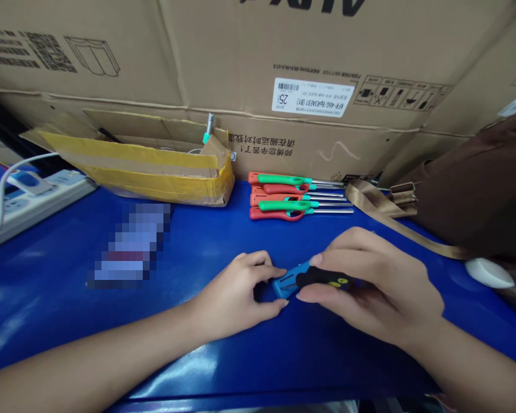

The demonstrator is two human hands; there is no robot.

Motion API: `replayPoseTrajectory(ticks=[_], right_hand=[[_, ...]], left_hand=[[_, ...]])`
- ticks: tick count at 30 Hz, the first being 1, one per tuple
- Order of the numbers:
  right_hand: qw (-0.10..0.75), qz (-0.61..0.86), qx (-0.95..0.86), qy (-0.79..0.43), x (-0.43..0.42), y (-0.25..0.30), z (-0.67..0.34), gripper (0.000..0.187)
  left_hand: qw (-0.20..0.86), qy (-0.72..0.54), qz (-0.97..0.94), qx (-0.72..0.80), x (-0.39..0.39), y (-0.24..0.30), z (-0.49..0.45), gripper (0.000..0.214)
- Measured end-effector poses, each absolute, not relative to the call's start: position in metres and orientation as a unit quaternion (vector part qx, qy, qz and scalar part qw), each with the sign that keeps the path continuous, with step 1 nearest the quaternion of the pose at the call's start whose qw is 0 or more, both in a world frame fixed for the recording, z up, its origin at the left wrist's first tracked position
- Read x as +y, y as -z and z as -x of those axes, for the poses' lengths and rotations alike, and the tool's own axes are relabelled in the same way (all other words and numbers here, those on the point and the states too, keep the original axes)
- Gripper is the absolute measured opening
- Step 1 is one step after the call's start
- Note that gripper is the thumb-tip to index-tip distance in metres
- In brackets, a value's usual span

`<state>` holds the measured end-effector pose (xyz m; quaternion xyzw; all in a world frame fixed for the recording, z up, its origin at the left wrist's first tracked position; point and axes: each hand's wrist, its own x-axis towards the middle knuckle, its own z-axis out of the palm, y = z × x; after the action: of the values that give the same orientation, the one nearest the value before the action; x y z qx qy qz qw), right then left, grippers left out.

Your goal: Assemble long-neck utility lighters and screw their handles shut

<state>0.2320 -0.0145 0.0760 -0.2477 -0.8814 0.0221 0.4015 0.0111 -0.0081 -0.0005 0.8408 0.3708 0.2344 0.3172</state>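
Near the middle of the blue table (198, 229) is a blue slotted piece (287, 281) with a black part (312, 277) over it. The black part carries yellow-green marks; its exact kind is unclear. The thumb and index finger of my left hand (236, 292) close around the blue end. My right hand (378, 281) grips the black part from the right, and its fingers hide the far end. Beyond both hands lie several long-necked lighters (279, 198) in red, orange and green, with metal tubes pointing right.
At the back left stands a cardboard tray with yellow tape (155, 172), one metal tube sticking up. A pixelated flat object (131, 246) lies before it. A white power strip (38, 198) sits at left. Behind rises a large carton (223, 63); a tan strap (395, 221) and white object (489, 273) are right.
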Motion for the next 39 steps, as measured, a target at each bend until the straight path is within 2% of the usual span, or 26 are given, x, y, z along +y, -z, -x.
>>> replayPoseTrajectory(ticks=[5, 7, 12, 18, 21, 23, 25, 26, 29, 31, 33, 36, 39], right_hand=[[0.348, 0.207, -0.908, -0.104, -0.012, -0.082, -0.240, 0.035], [0.360, 0.206, -0.902, -0.119, -0.011, -0.082, -0.240, 0.031], [0.378, 0.232, -0.895, -0.055, -0.016, -0.082, -0.234, 0.014], [0.374, 0.260, -0.890, -0.002, -0.019, -0.078, -0.231, 0.010], [0.391, 0.270, -0.879, -0.030, -0.014, -0.065, -0.230, 0.018], [0.408, 0.290, -0.864, -0.065, -0.009, -0.057, -0.230, 0.036], [0.445, 0.315, -0.832, -0.103, -0.004, -0.054, -0.232, 0.043], [0.474, 0.324, -0.809, -0.125, -0.001, -0.056, -0.235, 0.041], [0.558, 0.335, -0.733, -0.197, 0.008, -0.069, -0.248, 0.018], [0.572, 0.329, -0.710, -0.245, 0.012, -0.078, -0.256, 0.012], [0.547, 0.321, -0.714, -0.295, 0.013, -0.081, -0.258, 0.021], [0.433, 0.356, -0.751, -0.349, 0.010, -0.072, -0.244, 0.058], [0.314, 0.463, -0.772, -0.302, 0.006, -0.055, -0.223, 0.076]], left_hand=[[0.322, -0.237, -0.838, 0.372, -0.007, -0.001, -0.011, 0.027], [0.321, -0.233, -0.839, 0.373, -0.007, 0.000, -0.011, 0.027], [0.310, -0.233, -0.844, 0.371, -0.009, 0.003, -0.012, 0.031], [0.296, -0.233, -0.849, 0.371, -0.011, 0.005, -0.013, 0.029], [0.306, -0.227, -0.846, 0.373, -0.010, 0.001, -0.015, 0.029], [0.304, -0.226, -0.846, 0.376, -0.010, -0.002, -0.014, 0.029], [0.296, -0.225, -0.849, 0.377, -0.009, -0.006, -0.012, 0.031], [0.291, -0.222, -0.851, 0.376, -0.008, -0.007, -0.009, 0.033], [0.275, -0.214, -0.857, 0.379, -0.005, -0.010, -0.001, 0.032], [0.273, -0.221, -0.855, 0.381, -0.003, -0.012, 0.003, 0.029], [0.279, -0.230, -0.852, 0.378, -0.001, -0.012, 0.004, 0.028], [0.278, -0.236, -0.854, 0.372, -0.001, -0.012, 0.000, 0.028], [0.254, -0.231, -0.864, 0.370, -0.003, -0.012, -0.005, 0.031]])
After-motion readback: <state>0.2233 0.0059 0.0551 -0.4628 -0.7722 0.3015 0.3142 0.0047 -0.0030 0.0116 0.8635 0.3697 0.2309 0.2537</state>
